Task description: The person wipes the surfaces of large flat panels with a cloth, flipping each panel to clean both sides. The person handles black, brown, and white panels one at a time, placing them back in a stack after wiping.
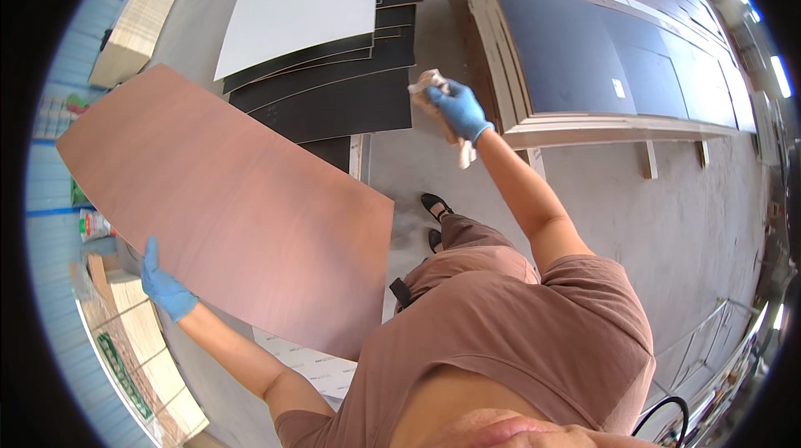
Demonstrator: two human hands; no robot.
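A large pinkish-brown panel (250, 223) is tilted at my left side. My left hand (167, 285), in a blue glove, holds it by its near left edge, with part of the fingers hidden. My right hand (459, 110), also in a blue glove, is closed round a crumpled pale cloth (430, 85). That hand is raised over the floor gap, apart from the brown panel. Beyond the panel lies a stack of black sheets (334, 110) with a white sheet (304, 10) on top.
To the right stands a tall stack of boards (567, 47) with dark faces, raised on short supports (649, 160). Light wooden stacks (146, 14) lie along the left side. White printed sheeting (313, 360) shows under the brown panel. A metal frame (692, 339) stands at the lower right.
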